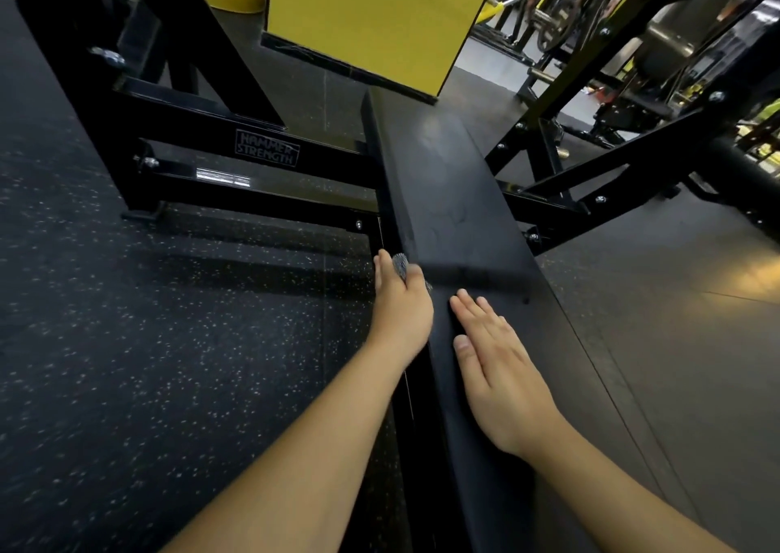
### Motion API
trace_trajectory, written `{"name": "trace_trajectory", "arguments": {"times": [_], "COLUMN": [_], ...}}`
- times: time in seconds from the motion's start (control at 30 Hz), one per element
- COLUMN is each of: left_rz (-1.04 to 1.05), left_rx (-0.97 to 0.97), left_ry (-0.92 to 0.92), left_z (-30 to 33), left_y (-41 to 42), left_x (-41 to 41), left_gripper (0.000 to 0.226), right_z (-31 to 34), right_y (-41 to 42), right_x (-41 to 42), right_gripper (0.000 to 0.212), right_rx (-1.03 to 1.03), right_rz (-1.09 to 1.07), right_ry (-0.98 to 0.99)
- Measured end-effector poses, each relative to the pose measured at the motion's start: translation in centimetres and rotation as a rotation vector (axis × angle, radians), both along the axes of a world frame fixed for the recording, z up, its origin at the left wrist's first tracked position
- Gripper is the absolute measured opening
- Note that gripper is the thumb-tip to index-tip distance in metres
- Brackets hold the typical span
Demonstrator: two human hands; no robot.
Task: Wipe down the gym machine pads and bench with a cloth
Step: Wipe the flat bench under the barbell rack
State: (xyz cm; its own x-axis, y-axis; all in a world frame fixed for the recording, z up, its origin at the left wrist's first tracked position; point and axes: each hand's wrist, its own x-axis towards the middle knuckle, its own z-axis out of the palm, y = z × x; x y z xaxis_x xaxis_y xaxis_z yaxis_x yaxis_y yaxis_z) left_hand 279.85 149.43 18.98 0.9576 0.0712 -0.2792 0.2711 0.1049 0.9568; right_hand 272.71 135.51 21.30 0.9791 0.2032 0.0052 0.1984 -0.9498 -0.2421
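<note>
1. Right now the left hand (399, 305) pinches a small grey cloth (400, 265), fingers curled around it, at the left edge of the black bench (447, 198); only a bit of cloth shows, blurred.
2. Meanwhile the right hand (496, 367) lies flat on the bench top just beside it, fingers straight and close together.
3. Judging by this, the side face of the pad is being wiped: press the cloth flat against that edge rather than bunched.
4. Run long strokes toward the far end, near the yellow pad (371, 16).
5. Keep the right palm planted as a brace.
</note>
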Motion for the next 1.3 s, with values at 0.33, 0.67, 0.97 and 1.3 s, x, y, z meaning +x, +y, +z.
{"name": "trace_trajectory", "arguments": {"times": [0.33, 0.67, 0.97, 1.3], "left_rz": [-0.009, 0.107, 0.052, 0.017], "left_rx": [0.015, 0.096, 0.074, 0.080], "left_ry": [0.045, 0.031, 0.036, 0.057], "left_z": [0.1, 0.7, 0.7, 0.7], "left_y": [-1.8, -1.2, -0.3, -2.2], "left_x": [-12.2, -0.2, 3.2, -11.4], "left_gripper": [0.060, 0.057, 0.055, 0.056], "right_z": [0.0, 0.3, 0.1, -0.4], "right_y": [0.0, 0.2, -0.4, -0.6], "right_x": [0.1, 0.1, 0.2, 0.3], "right_gripper": [0.058, 0.057, 0.052, 0.059], "right_rx": [-0.006, 0.003, 0.005, 0.006], "right_rz": [0.008, 0.011, 0.010, 0.025], "right_ry": [-0.007, -0.020, -0.020, -0.021]}}
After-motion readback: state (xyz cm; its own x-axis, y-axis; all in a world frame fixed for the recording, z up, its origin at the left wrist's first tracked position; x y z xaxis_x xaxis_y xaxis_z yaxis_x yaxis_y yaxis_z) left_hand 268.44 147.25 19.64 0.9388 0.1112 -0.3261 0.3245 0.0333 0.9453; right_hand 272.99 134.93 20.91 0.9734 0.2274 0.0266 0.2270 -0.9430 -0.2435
